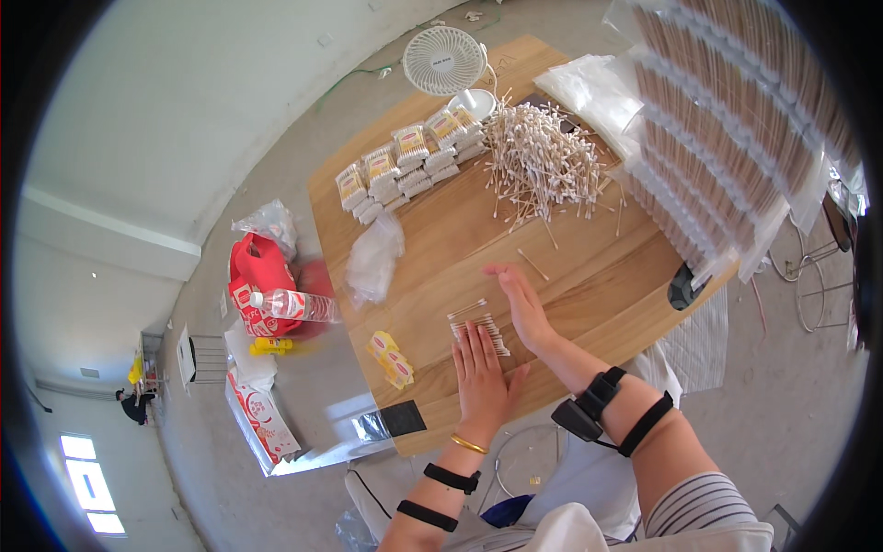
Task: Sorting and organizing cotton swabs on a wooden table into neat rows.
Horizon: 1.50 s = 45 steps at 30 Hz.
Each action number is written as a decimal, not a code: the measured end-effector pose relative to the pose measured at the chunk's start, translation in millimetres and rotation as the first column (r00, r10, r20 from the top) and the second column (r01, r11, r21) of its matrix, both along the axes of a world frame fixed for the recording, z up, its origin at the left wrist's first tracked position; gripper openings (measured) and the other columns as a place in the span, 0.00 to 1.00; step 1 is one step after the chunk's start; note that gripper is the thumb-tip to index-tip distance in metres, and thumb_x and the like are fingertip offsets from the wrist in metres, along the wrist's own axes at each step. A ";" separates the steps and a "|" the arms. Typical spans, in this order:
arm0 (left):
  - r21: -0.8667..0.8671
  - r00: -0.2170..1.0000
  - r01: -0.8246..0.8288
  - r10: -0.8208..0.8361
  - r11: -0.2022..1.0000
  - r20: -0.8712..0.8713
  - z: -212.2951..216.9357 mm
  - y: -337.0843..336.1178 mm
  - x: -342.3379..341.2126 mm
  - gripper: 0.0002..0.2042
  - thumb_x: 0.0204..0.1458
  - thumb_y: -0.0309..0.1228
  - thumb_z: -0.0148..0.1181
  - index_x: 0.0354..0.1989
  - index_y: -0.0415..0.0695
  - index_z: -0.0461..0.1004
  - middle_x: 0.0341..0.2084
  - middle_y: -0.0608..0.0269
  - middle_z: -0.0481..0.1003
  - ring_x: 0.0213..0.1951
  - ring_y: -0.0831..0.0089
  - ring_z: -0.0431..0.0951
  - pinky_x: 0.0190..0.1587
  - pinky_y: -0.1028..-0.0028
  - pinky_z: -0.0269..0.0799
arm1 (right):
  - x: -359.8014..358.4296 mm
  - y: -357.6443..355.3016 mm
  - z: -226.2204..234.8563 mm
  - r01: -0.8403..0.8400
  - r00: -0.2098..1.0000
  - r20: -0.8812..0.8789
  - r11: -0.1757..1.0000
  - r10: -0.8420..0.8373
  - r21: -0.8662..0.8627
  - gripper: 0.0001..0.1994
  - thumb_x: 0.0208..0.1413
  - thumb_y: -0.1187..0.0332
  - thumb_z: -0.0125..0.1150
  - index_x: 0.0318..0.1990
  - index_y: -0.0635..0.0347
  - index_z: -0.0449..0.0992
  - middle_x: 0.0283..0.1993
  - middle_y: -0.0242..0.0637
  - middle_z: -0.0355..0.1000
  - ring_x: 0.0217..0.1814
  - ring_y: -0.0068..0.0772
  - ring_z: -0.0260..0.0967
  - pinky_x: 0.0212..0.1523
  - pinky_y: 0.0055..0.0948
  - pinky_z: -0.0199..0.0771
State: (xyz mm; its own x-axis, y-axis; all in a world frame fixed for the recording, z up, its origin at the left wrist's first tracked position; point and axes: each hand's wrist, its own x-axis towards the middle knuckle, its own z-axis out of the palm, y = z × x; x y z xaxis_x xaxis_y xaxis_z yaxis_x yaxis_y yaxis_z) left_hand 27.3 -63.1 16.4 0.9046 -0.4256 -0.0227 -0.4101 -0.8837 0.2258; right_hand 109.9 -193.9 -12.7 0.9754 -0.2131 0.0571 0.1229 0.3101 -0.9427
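Note:
My left hand point(483, 382) lies flat over a small row of cotton swabs point(498, 340), its fingers stretched out on top of them. Just right of the row, my right hand point(527, 317) stands on its edge with straight fingers, holding nothing. One loose cotton swab point(533, 265) lies beyond the right fingertips. Farther back is a large heap of cotton swabs point(543, 166). Yellow-and-white label cards point(391, 359) rest to the left of my left hand. Stacked packs of cotton swabs point(409, 147) stand at the back left, with clear plastic bags point(375, 262) in front.
A white fan point(444, 61) stands at the table's far end. Large clear bags of swabs point(727, 138) are stacked along the right side, by a folded plastic sheet point(593, 92). Off the left edge are a red bag point(253, 276) and a plastic bottle point(299, 305).

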 end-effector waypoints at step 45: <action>-0.110 0.997 0.069 -0.067 0.992 0.025 -4.2 10.5 36.0 0.37 0.60 0.50 0.50 0.72 0.39 0.52 0.72 0.43 0.48 0.73 0.42 0.43 0.73 0.47 0.34 | 58.5 -78.7 13.9 0.341 0.935 0.329 0.075 -0.135 -0.937 0.21 0.51 0.74 0.56 0.55 0.58 0.75 0.58 0.38 0.68 0.59 0.42 0.62 0.57 0.41 0.62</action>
State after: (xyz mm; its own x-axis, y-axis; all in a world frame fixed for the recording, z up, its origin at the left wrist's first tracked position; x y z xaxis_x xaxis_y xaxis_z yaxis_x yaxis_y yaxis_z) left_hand 63.2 -52.6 12.2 0.8732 -0.4851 0.0466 -0.4741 -0.8236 0.3112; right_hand 168.4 -272.6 1.2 0.8447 -0.0911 0.5274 0.1249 -0.9246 -0.3598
